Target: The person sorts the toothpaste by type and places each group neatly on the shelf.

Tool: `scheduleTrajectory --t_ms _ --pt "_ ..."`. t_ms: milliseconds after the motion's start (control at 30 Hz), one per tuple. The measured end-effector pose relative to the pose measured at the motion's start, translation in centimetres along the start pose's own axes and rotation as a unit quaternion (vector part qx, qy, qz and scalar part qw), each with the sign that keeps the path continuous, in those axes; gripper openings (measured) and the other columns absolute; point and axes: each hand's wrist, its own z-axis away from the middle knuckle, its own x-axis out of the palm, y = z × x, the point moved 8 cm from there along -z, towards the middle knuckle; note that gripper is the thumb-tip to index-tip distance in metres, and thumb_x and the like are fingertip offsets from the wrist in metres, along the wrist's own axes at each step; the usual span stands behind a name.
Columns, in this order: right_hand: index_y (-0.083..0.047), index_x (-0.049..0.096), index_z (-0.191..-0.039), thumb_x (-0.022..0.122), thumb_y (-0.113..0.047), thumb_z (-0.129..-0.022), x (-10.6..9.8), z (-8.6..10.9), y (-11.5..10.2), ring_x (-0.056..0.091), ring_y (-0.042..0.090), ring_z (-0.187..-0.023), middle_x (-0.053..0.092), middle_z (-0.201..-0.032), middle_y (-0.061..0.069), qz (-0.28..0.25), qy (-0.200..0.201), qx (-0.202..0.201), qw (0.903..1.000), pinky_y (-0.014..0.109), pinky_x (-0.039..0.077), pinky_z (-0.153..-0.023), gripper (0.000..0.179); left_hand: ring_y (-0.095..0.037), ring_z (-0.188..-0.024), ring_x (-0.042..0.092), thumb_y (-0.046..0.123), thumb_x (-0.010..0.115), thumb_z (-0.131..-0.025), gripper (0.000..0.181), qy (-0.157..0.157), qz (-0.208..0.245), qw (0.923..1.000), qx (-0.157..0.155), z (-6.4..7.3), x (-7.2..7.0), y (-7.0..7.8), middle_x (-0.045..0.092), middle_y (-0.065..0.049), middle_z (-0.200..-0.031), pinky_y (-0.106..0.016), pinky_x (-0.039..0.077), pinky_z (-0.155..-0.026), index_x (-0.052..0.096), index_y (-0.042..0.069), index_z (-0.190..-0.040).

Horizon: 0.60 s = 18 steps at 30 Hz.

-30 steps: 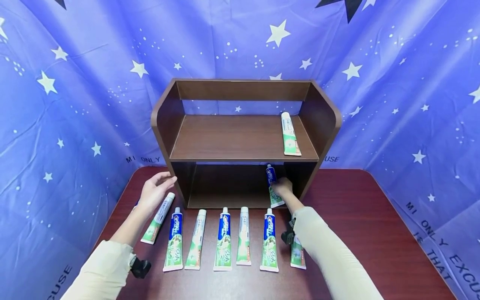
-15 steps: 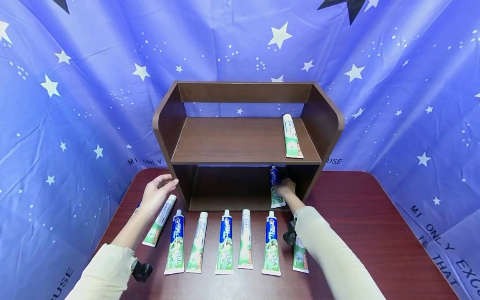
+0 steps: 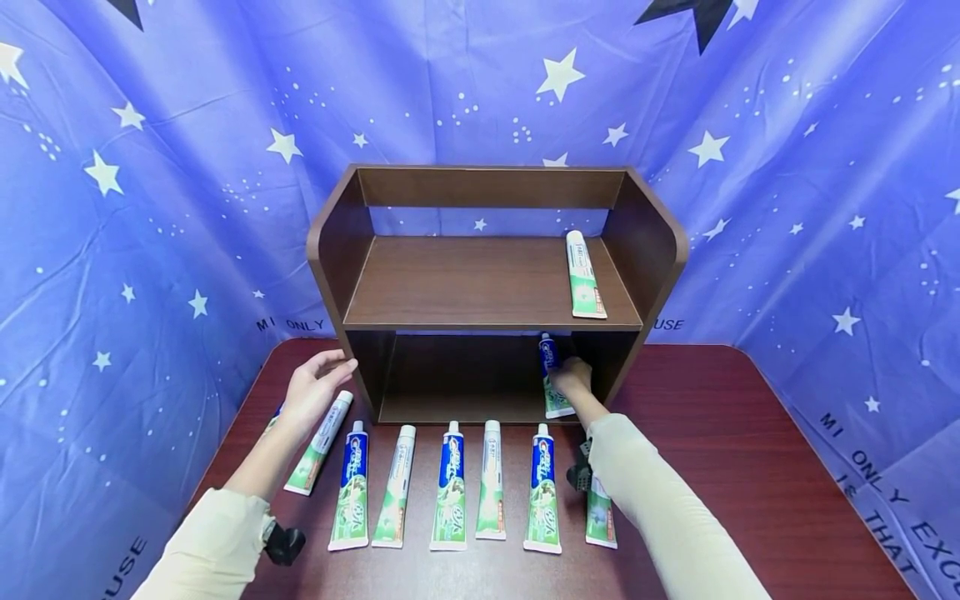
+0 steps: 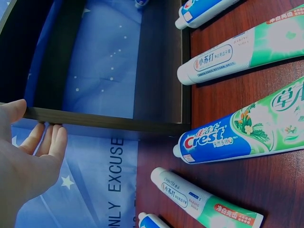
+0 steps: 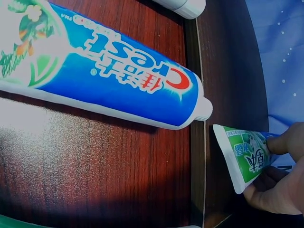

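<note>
- Inside the lower tier of the brown two-tier shelf [image 3: 457, 279], toward its right wall, sits a blue-and-green Crest toothpaste tube [image 5: 244, 154], crimped end near the shelf's front edge and cap toward its back.
- At that same spot within the shelf, the right hand [image 3: 573, 377] has its grip clasped on this tube, thumb on one side and fingers on the other; whether the tube lies fully flat under it I cannot tell.
- Compared with half a second ago, the crimped end has swung slightly toward the shelf's right wall; everything else looks practically the same.
- So small a shift suggests fine straightening rather than carrying; the tube seems almost settled, though not yet let go.
- On the shelf's left side panel, the left hand [image 3: 315, 393] pinches the front edge between thumb and fingers, its grip on the panel and on no tube; this probably steadies the shelf.
- Above the held tube, on the shelf's upper tier near its right wall, lies a white-and-green baking-soda toothpaste tube [image 3: 585, 275].
- Before the shelf, the worktop [image 3: 697, 417] carries a row of three Crest tubes [image 3: 450, 496] alternating with four baking-soda tubes [image 3: 491, 487], the rightmost partly under the right sleeve [image 3: 660, 500]; another blue tube [image 4: 153, 221], left of the shelf, shows only in part.
</note>
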Motion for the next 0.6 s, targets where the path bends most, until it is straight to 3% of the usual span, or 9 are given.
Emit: scheduleTrajectory --t_ms 233,433,600 --pt "0.016 0.063 -0.098 0.053 -0.018 -0.084 0.11 0.12 -0.02 0.06 0.045 -0.104 0.063 -0.109 0.036 0.003 -0.007 0.001 1.0 0.047 0.053 -0.092 0.037 0.016 -0.084 0.057 0.026 0.057 -0.096 0.048 0.006 0.0 1.0 0.002 0.23 -0.1 -0.05 0.055 -0.025 -0.133 -0.007 0.05 -0.086 0.049 -0.003 -0.134" --pt "0.016 0.062 -0.1 0.053 -0.019 -0.086 -0.26 0.2 -0.04 0.061 0.045 -0.104 0.064 -0.11 0.035 0.023 -0.005 -0.001 0.9997 0.047 0.052 -0.093 0.04 0.015 -0.084 0.057 0.027 0.057 -0.096 0.048 0.007 -0.004 1.0 0.004 0.15 0.05 0.03 0.055 -0.024 -0.132 -0.008 0.05 -0.086 0.049 -0.002 -0.133" --pt "0.016 0.063 -0.096 0.052 -0.016 -0.085 -0.36 0.29 -0.14 0.06 0.046 -0.102 0.064 -0.107 0.035 0.005 0.004 0.003 1.0 0.048 0.053 -0.091 0.036 0.015 -0.084 0.057 0.026 0.057 -0.097 0.047 0.009 -0.001 1.0 0.003 0.05 0.05 -0.02 0.056 -0.024 -0.132 -0.009 0.051 -0.086 0.049 -0.002 -0.133"
